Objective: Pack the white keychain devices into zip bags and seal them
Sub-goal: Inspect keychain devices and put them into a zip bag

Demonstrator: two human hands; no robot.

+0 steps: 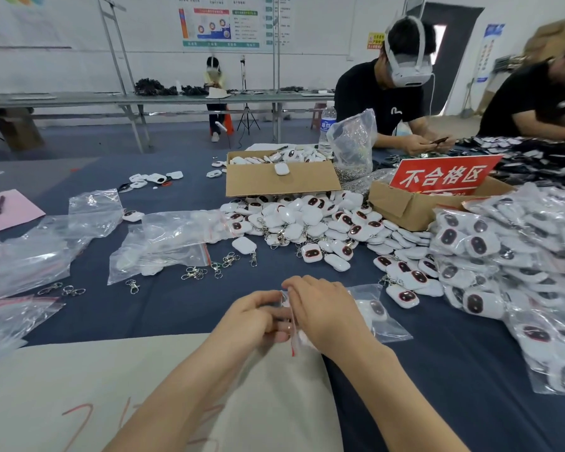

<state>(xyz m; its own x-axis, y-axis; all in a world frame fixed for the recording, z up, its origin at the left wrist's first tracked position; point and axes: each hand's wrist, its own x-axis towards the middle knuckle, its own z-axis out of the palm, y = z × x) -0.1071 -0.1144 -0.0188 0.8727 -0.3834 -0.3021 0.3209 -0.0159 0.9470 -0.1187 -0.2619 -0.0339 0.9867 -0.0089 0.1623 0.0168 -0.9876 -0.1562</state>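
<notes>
Directly before the cardboard box (281,185) sprawls the heap of white keychain devices (307,223); nearer than the box, left hand (255,318) and right hand (320,308) both pinch the zip bag (390,327) at its red-striped mouth, one device (374,309) inside.

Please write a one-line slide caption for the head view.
Left hand and right hand pinch the red-striped mouth of a zip bag holding a white keychain device.

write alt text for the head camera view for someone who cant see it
The left hand and right hand pinch the red-striped mouth of a clear zip bag holding one white keychain device, over a blue-covered table. Beyond lie a heap of loose devices, empty bags to the left and packed bags to the right.
</notes>
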